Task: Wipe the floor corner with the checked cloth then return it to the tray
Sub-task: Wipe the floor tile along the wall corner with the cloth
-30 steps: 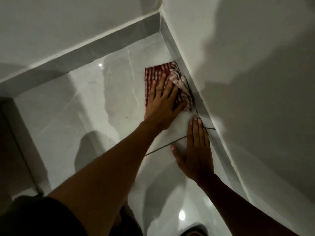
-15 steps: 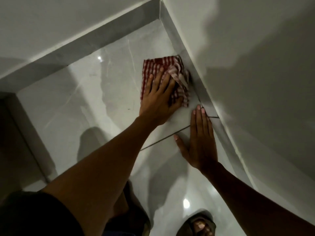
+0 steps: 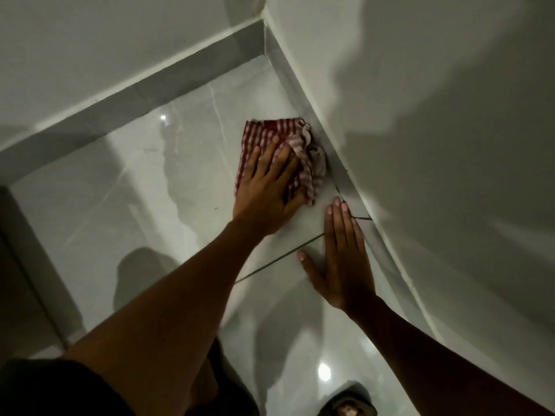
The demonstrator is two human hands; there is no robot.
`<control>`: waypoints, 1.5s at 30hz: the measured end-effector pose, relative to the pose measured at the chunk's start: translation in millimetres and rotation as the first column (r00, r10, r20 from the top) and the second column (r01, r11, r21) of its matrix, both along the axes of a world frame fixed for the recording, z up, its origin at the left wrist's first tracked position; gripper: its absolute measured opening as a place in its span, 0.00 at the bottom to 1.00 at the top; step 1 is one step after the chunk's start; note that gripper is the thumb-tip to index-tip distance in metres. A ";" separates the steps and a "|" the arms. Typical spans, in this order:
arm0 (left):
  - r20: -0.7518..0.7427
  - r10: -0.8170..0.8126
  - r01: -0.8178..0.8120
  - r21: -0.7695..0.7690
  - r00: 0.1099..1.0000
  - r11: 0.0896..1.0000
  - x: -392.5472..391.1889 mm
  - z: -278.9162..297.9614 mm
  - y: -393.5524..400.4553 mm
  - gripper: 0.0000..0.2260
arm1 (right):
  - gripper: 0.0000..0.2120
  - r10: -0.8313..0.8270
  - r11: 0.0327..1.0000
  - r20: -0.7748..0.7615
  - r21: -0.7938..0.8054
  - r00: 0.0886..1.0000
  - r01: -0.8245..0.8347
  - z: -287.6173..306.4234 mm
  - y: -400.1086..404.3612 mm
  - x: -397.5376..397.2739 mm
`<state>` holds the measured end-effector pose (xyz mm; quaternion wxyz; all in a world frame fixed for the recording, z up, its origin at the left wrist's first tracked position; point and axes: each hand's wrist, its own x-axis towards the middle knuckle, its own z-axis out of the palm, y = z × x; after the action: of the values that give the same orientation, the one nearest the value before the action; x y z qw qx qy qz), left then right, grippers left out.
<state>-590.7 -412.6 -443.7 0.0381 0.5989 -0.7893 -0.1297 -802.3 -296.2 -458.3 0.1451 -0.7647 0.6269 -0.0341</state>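
Observation:
A red-and-white checked cloth [image 3: 271, 132] lies bunched on the glossy grey floor tile, against the skirting of the right wall, a short way below the floor corner [image 3: 265, 55]. My left hand [image 3: 268, 187] presses flat on the cloth with fingers spread, covering its lower half. My right hand [image 3: 342, 253] rests flat on the bare tile to the right, fingers together and pointing at the skirting, holding nothing. No tray is in view.
Two white walls with grey skirting [image 3: 144, 97] meet at the corner. A dark tile joint [image 3: 270, 265] crosses the floor under my right hand. A dark door frame [image 3: 27, 265] stands at the left. A sandalled foot [image 3: 348, 406] shows at the bottom edge.
My left hand and the cloth have slid a little along the right skirting toward the corner, and the cloth is more bunched on its right side. My right hand has stayed planted on the tile.

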 end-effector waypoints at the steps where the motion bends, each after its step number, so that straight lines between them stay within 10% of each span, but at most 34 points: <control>1: -0.029 0.084 -0.084 0.020 0.996 0.996 -8.4 2.3 -6.6 0.31 | 0.49 0.003 1.000 -0.011 -0.006 1.000 -0.003 -0.4 -0.2 -0.6; 5: -0.107 0.418 -0.400 0.155 0.902 0.903 -57.0 14.3 -24.1 0.30 | 0.49 0.018 1.000 -0.053 0.014 0.998 -0.017 1.0 -0.3 1.8; 10: -0.136 0.250 -0.229 0.152 0.959 0.961 -32.9 13.6 8.8 0.33 | 0.48 0.007 1.000 -0.015 -0.004 1.000 -0.007 13.6 -1.8 5.3; 16: -0.147 0.429 -0.395 0.215 0.891 0.893 -52.6 19.4 -28.3 0.33 | 0.47 0.019 1.000 -0.047 0.019 0.999 -0.019 5.9 -1.9 3.2; 23: -0.147 0.091 -0.064 0.176 0.985 0.982 4.0 9.8 -37.0 0.28 | 0.49 0.022 1.000 -0.024 0.022 0.999 -0.021 9.0 -0.9 3.5; 28: -0.253 0.410 -0.355 0.237 0.876 0.904 -37.4 22.2 -51.6 0.29 | 0.48 0.023 0.999 -0.036 0.043 0.999 -0.022 9.3 -1.1 3.6; 35: -0.191 -0.041 0.086 0.236 0.981 0.968 -25.7 34.5 -14.1 0.25 | 0.46 0.024 0.998 -0.105 0.069 0.994 -0.016 17.7 2.7 9.2; 39: -0.022 -0.152 0.143 0.499 0.988 0.855 -25.2 57.4 -28.2 0.18 | 0.44 -0.038 0.983 0.011 0.180 0.999 0.036 41.7 26.6 10.3; 45: -0.220 0.071 0.120 0.742 0.973 0.659 -4.8 145.6 17.3 0.15 | 0.39 -0.056 0.959 0.074 0.283 0.996 0.033 128.5 58.3 3.2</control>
<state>-595.6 -395.3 -298.1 -0.1229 0.5311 -0.6634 -0.5126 -799.1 -237.9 -329.9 0.2769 -0.7200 0.6360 0.0208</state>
